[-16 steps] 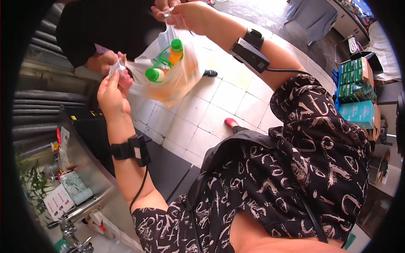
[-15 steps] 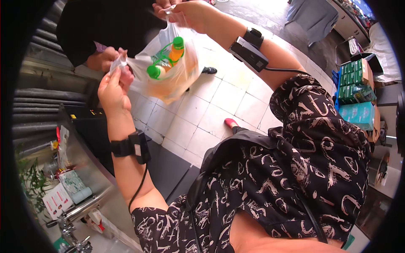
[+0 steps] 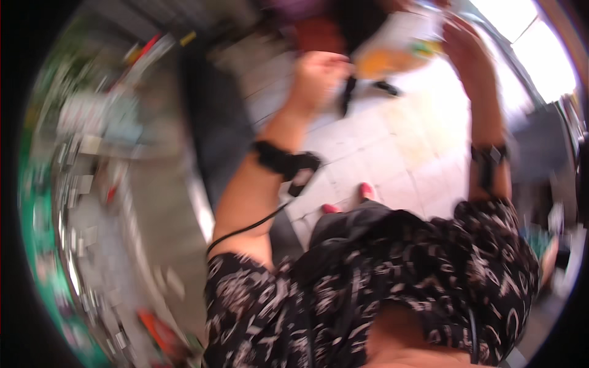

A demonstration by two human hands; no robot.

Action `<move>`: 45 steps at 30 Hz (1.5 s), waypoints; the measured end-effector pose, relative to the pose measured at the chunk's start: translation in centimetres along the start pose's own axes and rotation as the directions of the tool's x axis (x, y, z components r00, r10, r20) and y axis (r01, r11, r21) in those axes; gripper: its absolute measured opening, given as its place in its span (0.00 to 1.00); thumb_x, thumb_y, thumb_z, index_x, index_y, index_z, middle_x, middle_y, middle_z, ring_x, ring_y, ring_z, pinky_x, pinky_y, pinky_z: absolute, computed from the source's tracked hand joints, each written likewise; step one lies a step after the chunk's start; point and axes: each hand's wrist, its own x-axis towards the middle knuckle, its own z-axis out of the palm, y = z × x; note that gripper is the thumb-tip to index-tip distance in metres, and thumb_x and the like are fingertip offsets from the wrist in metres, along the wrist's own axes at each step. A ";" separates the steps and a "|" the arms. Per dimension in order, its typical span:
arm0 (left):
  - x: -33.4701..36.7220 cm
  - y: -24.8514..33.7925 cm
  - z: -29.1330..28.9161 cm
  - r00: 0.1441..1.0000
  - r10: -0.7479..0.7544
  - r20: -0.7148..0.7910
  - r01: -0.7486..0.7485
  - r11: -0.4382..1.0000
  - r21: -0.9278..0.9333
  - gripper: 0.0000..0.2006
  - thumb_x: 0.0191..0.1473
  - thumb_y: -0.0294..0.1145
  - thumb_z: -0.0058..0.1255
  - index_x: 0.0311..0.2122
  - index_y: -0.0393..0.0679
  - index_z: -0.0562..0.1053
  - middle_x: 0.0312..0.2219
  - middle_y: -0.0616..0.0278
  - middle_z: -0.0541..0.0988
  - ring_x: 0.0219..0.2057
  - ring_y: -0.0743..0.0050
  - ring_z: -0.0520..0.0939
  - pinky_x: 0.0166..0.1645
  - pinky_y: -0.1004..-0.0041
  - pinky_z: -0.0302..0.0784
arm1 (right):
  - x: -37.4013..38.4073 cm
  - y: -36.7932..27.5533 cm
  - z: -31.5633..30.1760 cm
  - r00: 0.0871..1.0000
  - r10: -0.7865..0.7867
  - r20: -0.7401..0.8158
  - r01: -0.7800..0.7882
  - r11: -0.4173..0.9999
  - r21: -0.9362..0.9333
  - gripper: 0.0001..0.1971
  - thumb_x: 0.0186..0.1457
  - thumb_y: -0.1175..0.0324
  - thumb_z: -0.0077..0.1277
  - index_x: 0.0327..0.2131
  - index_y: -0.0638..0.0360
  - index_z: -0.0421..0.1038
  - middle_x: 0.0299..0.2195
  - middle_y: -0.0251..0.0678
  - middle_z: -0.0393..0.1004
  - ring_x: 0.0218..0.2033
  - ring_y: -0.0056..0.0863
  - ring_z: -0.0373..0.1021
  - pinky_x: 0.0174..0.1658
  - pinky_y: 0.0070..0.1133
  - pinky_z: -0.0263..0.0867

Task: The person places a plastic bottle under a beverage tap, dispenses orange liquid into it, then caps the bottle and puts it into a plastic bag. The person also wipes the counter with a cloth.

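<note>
Motion smears the whole picture. A thin clear plastic bag (image 3: 389,61) with orange contents hangs at the top, between my two hands. A green patch, likely a bottle cap (image 3: 424,48), shows at its right side. My left hand (image 3: 319,76) is left of the bag, its fingers blurred near the bag's edge; contact cannot be made out. My right hand (image 3: 464,40) is raised at the bag's right, fingers pointing up and smeared. Whether it touches the bag is unclear. Part of another person's hand (image 3: 399,5) shows above the bag.
Another person in dark clothing (image 3: 359,24) stands just beyond the bag on the pale tiled floor (image 3: 392,147). A dark cabinet side (image 3: 215,104) and a cluttered counter (image 3: 153,202) run along my left. A grey covered thing (image 3: 543,144) stands at the right.
The view has swung, so the bag sits farther right in the picture. My hands have spread farther apart, and my left hand no longer visibly pinches the bag's handle.
</note>
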 end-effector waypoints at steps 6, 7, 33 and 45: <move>-26.6 0.3 -2.7 0.921 -0.365 -0.138 0.373 0.720 0.586 0.20 0.53 0.43 0.60 0.45 0.39 0.76 0.38 0.47 0.82 0.41 0.47 0.82 0.46 0.59 0.76 | -10.8 10.4 14.0 0.697 0.654 0.296 -0.706 0.697 0.126 0.19 0.67 0.58 0.46 0.55 0.58 0.70 0.45 0.38 0.78 0.46 0.27 0.75 0.51 0.26 0.71; -32.4 1.2 -2.5 0.875 -0.448 -0.184 0.463 0.664 0.588 0.21 0.52 0.44 0.61 0.46 0.39 0.76 0.39 0.45 0.81 0.43 0.45 0.81 0.48 0.57 0.75 | -13.8 12.3 16.9 0.611 0.742 0.277 -0.786 0.609 0.106 0.19 0.66 0.57 0.48 0.53 0.57 0.71 0.44 0.38 0.79 0.46 0.26 0.75 0.50 0.25 0.71; -104.4 33.6 8.0 -0.055 0.178 -0.983 0.993 0.116 -0.035 0.26 0.53 0.47 0.59 0.55 0.47 0.74 0.50 0.44 0.77 0.52 0.41 0.76 0.57 0.55 0.71 | -63.7 -4.0 70.5 -0.497 0.468 0.731 -0.640 0.372 -0.673 0.12 0.64 0.66 0.51 0.48 0.58 0.72 0.38 0.34 0.78 0.39 0.22 0.75 0.47 0.22 0.72; -120.5 39.4 1.6 -0.230 0.419 -0.878 0.941 -0.137 -0.311 0.19 0.53 0.33 0.54 0.49 0.36 0.73 0.42 0.44 0.80 0.46 0.39 0.77 0.51 0.52 0.73 | -70.9 -3.5 76.9 -0.738 0.239 0.632 -0.421 0.568 -0.707 0.11 0.63 0.65 0.52 0.45 0.60 0.73 0.38 0.33 0.78 0.37 0.20 0.75 0.44 0.20 0.70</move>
